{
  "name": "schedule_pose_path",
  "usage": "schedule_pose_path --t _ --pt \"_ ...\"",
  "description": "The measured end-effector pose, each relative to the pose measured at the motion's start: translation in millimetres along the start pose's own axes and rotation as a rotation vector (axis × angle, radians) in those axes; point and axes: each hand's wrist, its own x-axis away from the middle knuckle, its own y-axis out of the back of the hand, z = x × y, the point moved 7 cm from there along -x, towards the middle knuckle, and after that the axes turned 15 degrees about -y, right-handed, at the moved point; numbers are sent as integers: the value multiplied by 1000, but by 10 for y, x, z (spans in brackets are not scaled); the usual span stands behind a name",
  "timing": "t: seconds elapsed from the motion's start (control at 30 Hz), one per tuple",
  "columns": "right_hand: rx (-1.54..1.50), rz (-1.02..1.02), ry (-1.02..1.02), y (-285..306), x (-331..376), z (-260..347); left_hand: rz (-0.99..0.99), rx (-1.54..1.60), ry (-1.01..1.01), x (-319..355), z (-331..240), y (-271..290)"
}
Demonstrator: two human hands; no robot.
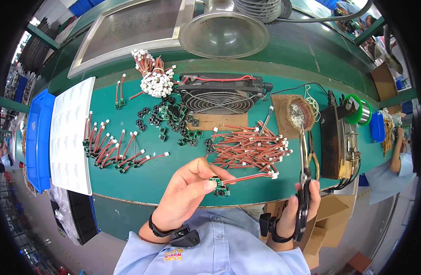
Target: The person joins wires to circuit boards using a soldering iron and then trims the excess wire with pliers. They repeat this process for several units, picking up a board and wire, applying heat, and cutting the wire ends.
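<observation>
So the left hand (pixel 188 190) is pinching a small green circuit board (pixel 218 184) between thumb and fingertips, held just over the near edge of the green work mat (pixel 141 178). A red and black wire lead (pixel 251 176) runs off the board to the right, ending in a white plug. The right hand (pixel 302 208) is closed around a soldering iron (pixel 304 160), tip pointing away toward the mat's far right, well apart from the board. The loose wire pile (pixel 247 146) sits just beyond both.
</observation>
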Motion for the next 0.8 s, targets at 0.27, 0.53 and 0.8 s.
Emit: schedule_pose_path --t 0.27,0.53,0.8 --pt "-160 415 406 -152 193 424 -165 -346 -126 -44 -32 83" --pt "-54 538 381 -279 217 488 -147 -340 -134 -39 -34 47" --pt "-52 574 371 -303 202 505 -139 -363 -141 -39 -34 51"
